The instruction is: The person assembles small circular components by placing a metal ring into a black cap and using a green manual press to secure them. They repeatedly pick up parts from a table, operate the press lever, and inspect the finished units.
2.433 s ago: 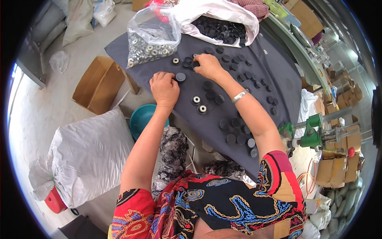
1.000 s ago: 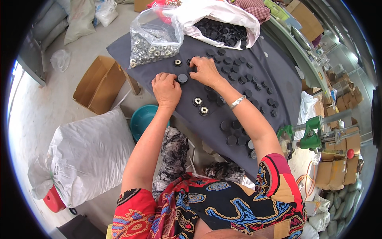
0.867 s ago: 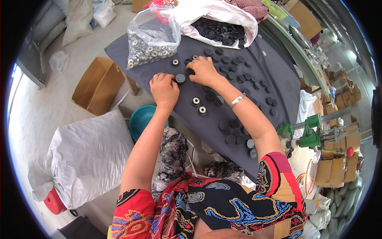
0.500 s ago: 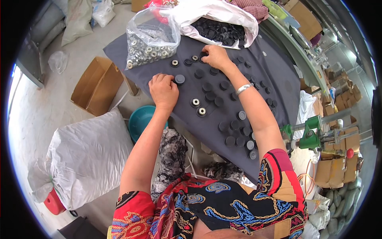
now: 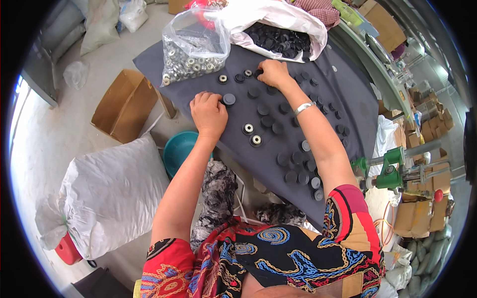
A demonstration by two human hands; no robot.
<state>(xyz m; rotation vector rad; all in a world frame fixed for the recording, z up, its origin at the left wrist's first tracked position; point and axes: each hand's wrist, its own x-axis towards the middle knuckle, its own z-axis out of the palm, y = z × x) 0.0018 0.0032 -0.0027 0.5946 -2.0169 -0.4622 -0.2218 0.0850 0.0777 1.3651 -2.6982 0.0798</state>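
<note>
My left hand (image 5: 209,115) is at the table's left edge, its thumb and fingertips closed against a black round cap (image 5: 228,99). Farther off, my right hand (image 5: 275,74) pinches another dark cap (image 5: 258,73), partly covered by the fingers. Beside that hand lies a metal-ringed bearing (image 5: 248,73) seated in a black ring, with an empty-looking dark ring (image 5: 239,78) to its left. One more bearing (image 5: 223,78) rests below the clear bag. Two bearings in black housings, a farther one (image 5: 248,129) and a nearer one (image 5: 256,140), sit mid-table. Several loose black caps (image 5: 267,121) are spread under my right forearm.
A clear plastic bag (image 5: 191,42) of bearings and a white sack (image 5: 318,37) of black caps stand at the table's far side. A green metal machine (image 5: 390,169) is at the right. Left of the dark tablecloth (image 5: 218,129) are a teal basin (image 5: 171,151), cardboard box (image 5: 124,107) and stuffed white sack (image 5: 114,188).
The whole view has shifted slightly, so the table appears farther right. My right hand has come slightly nearer with its cap; my left hand stays on the same cap.
</note>
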